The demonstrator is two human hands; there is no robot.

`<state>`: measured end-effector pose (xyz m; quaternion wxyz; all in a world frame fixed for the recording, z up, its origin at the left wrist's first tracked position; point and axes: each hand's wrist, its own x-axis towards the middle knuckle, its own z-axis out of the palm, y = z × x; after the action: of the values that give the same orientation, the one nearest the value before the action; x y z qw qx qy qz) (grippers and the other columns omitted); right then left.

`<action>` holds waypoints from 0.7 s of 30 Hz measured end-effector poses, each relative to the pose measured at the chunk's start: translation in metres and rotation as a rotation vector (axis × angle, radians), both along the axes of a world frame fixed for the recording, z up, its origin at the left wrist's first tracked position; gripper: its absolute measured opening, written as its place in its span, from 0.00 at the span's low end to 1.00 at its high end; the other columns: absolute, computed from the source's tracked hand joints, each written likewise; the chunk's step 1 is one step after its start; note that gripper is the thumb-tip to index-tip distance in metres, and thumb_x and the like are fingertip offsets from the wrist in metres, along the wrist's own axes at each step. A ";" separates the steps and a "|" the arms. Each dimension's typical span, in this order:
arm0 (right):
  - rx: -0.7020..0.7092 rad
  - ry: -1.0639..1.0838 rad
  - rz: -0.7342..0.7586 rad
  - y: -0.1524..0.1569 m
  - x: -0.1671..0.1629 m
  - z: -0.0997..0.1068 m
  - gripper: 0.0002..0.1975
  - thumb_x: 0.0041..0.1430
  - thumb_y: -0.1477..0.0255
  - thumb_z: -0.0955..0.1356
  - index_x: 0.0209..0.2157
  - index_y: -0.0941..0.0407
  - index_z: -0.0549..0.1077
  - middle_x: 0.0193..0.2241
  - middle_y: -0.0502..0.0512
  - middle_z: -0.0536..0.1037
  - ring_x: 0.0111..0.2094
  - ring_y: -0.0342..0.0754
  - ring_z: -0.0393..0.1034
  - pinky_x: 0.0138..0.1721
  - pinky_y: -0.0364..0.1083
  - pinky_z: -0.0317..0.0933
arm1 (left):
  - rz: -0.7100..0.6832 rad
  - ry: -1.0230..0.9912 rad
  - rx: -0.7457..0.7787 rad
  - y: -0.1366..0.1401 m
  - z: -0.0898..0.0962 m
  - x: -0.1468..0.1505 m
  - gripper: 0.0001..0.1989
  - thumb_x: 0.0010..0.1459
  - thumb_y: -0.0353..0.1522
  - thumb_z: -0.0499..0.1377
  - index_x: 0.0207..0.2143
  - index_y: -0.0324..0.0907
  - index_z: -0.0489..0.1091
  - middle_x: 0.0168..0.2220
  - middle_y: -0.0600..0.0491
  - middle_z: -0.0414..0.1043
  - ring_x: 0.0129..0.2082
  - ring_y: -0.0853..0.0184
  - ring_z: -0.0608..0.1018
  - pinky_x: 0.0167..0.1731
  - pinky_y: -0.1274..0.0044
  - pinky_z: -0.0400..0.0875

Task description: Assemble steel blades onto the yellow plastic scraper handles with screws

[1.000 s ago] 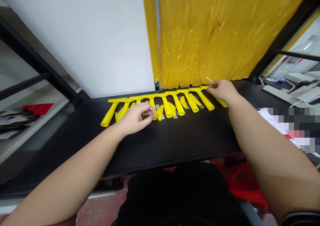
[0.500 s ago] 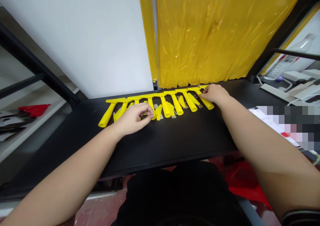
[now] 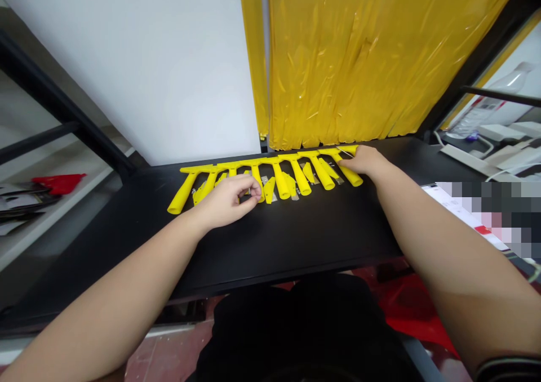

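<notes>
A row of several yellow T-shaped plastic handles [image 3: 282, 182] lies on the black table, their hollow round ends toward me. Small yellow plates [image 3: 269, 190], clear or greyish pieces and bits of metal lie between them. My left hand [image 3: 232, 200] hovers at the near side of the row, fingers curled toward the thumb, with nothing visible in it. It hides parts of the left handles. At the right end, my right hand [image 3: 368, 159] is closed around a thin metal piece [image 3: 344, 152], beside the last handle. Its fingertips are partly hidden.
The black table [image 3: 296, 235] ends just before my lap. Behind the row stand a white panel [image 3: 169, 72] and yellow plastic sheeting [image 3: 359, 61]. A phone-like screen [image 3: 456, 204], white boxes and a plastic bottle [image 3: 490, 100] are at the right; a shelf with a red packet [image 3: 59, 183] is at the left.
The view has shifted very slightly. My right hand has moved a little to the right with the thin metal piece; my left hand keeps its curled pose.
</notes>
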<state>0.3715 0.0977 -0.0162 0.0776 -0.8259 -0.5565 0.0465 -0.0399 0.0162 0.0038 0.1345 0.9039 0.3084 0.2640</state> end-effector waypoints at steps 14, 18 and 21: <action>0.184 -0.077 0.050 -0.006 0.017 0.006 0.40 0.57 0.42 0.73 0.61 0.57 0.80 0.58 0.74 0.78 0.59 0.71 0.75 0.57 0.61 0.71 | -0.010 0.008 0.010 -0.001 0.000 0.000 0.03 0.64 0.28 0.60 0.36 0.42 0.74 0.34 0.55 0.77 0.27 0.71 0.68 0.30 0.77 0.64; 0.136 -0.054 0.067 -0.007 0.021 0.007 0.38 0.57 0.42 0.74 0.60 0.54 0.81 0.59 0.71 0.79 0.61 0.70 0.74 0.58 0.61 0.71 | -0.009 0.015 0.005 -0.001 0.000 -0.001 0.03 0.64 0.28 0.60 0.36 0.42 0.74 0.35 0.55 0.77 0.28 0.71 0.69 0.30 0.77 0.64; 0.058 -0.035 0.107 -0.006 0.017 0.006 0.33 0.56 0.45 0.75 0.54 0.53 0.84 0.58 0.67 0.81 0.59 0.69 0.75 0.58 0.60 0.71 | -0.013 0.010 -0.008 -0.001 -0.001 -0.001 0.03 0.64 0.28 0.60 0.37 0.42 0.74 0.34 0.55 0.77 0.27 0.71 0.70 0.29 0.78 0.63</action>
<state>0.3882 0.0917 -0.0102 0.0889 -0.7930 -0.6024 0.0200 -0.0408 0.0152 0.0032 0.1384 0.9066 0.3041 0.2576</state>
